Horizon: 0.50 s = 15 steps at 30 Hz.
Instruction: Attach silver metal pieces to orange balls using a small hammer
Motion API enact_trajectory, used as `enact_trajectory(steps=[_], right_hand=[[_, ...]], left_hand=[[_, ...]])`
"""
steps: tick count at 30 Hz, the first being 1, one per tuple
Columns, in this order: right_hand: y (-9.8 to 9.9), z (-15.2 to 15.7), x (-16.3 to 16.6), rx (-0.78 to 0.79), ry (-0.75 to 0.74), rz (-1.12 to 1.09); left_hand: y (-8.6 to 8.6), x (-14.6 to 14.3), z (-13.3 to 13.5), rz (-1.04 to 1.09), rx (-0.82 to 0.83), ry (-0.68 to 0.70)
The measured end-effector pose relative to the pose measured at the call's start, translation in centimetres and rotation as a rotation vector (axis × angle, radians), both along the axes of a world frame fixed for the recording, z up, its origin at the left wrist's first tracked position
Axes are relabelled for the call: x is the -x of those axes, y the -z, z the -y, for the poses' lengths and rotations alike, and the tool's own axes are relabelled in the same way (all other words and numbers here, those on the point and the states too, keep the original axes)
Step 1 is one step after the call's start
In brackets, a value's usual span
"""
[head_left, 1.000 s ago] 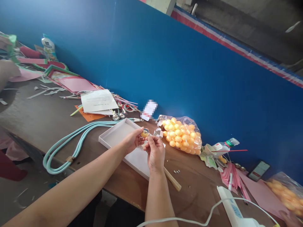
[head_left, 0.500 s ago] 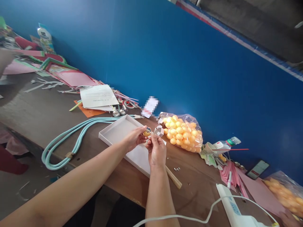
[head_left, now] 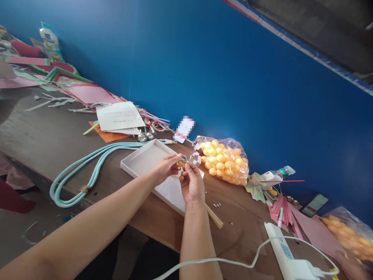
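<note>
Over the white tray [head_left: 132,163], my left hand [head_left: 166,169] pinches a small shiny ball [head_left: 182,160], silver on top and yellowish below, between thumb and fingertips. Close against the ball's right side, my right hand [head_left: 192,179] has its thumb and fingers pressed together. Whatever those fingers hold is too small or too hidden to name. Behind the hands stands a small clear box [head_left: 195,158], and a bag of yellow-orange balls [head_left: 224,159] lies to its right. A wooden strip [head_left: 214,216] sits under my right wrist.
Light blue cords [head_left: 96,169] loop on the left beside papers [head_left: 120,116] and two silver balls [head_left: 145,137]. Several tiny metal balls [head_left: 217,205] lie right of my hands. At the right are a power strip [head_left: 278,245] with a white cable, a phone [head_left: 314,205] and another person's hand [head_left: 351,266].
My hands keep their hold near the same spot, with the ball slightly higher and turned a little. The whole view has shifted slightly.
</note>
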State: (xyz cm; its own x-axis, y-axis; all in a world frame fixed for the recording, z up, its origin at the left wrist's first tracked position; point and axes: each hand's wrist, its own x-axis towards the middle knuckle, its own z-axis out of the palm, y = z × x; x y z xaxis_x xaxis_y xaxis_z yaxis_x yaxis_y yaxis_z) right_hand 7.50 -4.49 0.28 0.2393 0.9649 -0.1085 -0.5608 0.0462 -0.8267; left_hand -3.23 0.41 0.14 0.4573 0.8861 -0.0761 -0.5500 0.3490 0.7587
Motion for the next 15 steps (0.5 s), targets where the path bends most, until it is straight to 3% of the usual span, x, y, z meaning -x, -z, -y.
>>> enact_trajectory(steps=[9, 15], right_hand=[[0.07, -0.04, -0.43, -0.026, -0.084, -0.102], [0.19, 0.0, -0.48, -0.02, -0.075, -0.049]], left_hand=[[0.15, -0.05, -0.06, 0.001, -0.02, -0.003], [0.11, -0.04, -0.05, 0.026, -0.017, -0.01]])
